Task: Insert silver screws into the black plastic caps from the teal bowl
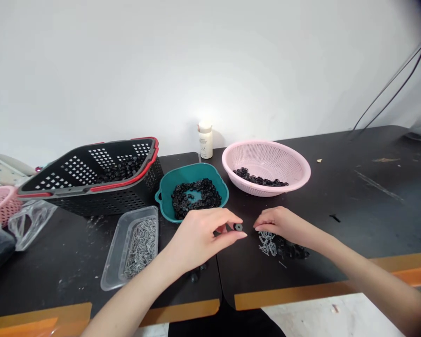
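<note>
My left hand (203, 236) pinches a small black washer (237, 227) between thumb and fingers just above the black table (354, 210). My right hand (284, 225) is curled, fingertips pressed together over a small pile of screws (266, 243) and black washers (291, 250); what it holds is too small to make out. Behind the hands sit a teal bowl (168, 192) of black washers and a pink colander (294, 164) with a few black washers inside.
A clear tray of screws (135, 245) lies at left, near a black basket with red trim (101, 180). A small white bottle (205, 140) stands by the wall. Another pink basket (0, 203) and a plastic bag (31, 220) sit far left. Cables (393, 89) hang at right.
</note>
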Tool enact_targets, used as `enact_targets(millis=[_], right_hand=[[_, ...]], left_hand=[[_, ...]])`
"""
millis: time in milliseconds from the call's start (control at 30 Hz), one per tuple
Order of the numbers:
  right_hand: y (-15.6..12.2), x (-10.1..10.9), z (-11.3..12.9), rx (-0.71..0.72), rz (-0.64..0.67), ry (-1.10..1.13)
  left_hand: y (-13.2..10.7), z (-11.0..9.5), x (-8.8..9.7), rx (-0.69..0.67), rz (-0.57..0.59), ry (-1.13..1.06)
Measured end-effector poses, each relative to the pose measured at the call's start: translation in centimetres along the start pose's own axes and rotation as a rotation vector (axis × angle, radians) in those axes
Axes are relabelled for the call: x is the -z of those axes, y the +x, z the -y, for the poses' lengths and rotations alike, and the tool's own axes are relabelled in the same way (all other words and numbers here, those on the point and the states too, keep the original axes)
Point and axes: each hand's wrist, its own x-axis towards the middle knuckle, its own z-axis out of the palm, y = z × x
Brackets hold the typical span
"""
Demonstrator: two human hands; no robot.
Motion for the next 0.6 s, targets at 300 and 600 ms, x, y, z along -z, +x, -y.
enact_targets(millis=[300, 600], right_hand=[[-0.7, -0.2, -1.5, -0.111, -0.020, 0.069], [-1.7, 0.8, -0.3, -0.176, -0.017, 0.092]], left_hand=[[0.7, -0.5, 0.3, -0.041, 0.005, 0.019], [0.8, 0.2, 0.5, -0.006, 0.035, 0.032]])
